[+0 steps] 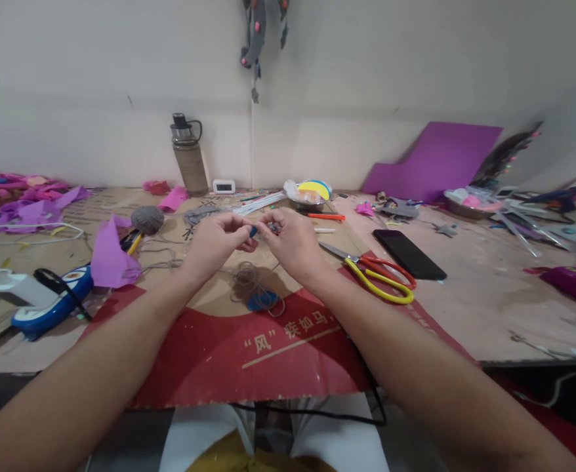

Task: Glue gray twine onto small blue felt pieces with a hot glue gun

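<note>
Over the cardboard, my left hand (219, 241) is closed, its thumb and fingertips pinching a small dark blue piece (253, 231). Close beside it, my right hand (290, 244) is also closed in a pinch; what its fingertips hold is too small to make out. Below both hands lies a loose tangle of grey yarn (246, 275), partly over a flat blue piece (263, 300). Scissors (379, 274) with red and yellow handles rest by my right forearm.
A black phone (409, 254) lies right of the scissors. A grey yarn ball (147, 219), purple felt (113, 255) and a blue power strip (52, 305) are at left. Behind stand a bottle (189, 160), a small white clock (224, 187) and a bowl (308, 202). Red-printed cardboard (194, 360) covers the front.
</note>
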The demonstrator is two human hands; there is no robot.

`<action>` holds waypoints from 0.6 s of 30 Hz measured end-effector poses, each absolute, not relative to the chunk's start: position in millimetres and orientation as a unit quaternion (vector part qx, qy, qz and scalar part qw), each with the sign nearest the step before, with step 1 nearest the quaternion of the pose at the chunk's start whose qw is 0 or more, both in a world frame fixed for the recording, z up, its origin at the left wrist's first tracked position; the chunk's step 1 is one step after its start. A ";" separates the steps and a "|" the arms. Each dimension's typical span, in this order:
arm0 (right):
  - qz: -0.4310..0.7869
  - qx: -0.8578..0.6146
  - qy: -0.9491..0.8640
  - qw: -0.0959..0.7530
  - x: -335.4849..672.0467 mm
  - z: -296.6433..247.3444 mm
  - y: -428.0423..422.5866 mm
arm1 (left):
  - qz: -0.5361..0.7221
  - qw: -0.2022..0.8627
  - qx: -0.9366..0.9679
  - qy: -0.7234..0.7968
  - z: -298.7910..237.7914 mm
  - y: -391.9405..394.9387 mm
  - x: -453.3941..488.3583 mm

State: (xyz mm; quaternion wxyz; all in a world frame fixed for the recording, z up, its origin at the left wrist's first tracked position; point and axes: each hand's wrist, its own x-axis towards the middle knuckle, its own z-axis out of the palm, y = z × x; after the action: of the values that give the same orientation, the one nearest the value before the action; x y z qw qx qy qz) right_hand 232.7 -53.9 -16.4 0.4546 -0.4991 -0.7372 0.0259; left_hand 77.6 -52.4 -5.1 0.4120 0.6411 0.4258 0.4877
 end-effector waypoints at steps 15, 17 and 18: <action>0.097 -0.445 -0.741 0.493 228.9 -18.8 -60.2 | 0.501 0.366 0.637 0.458 -5.6 -52.6 77.2; 0.098 -0.443 -0.740 0.497 227.8 -19.4 -61.0 | 0.510 0.375 0.628 0.452 -6.4 -51.5 77.0; 0.100 -0.443 -0.739 0.498 227.3 -19.6 -61.3 | 0.512 0.377 0.627 0.450 -6.8 -51.3 77.0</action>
State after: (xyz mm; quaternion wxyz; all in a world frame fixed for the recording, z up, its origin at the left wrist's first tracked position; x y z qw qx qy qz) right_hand 227.3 -61.3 -19.6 0.4976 -0.4426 -0.7393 0.0997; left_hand 77.0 -51.3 -6.8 0.3773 0.6265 0.4503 0.5122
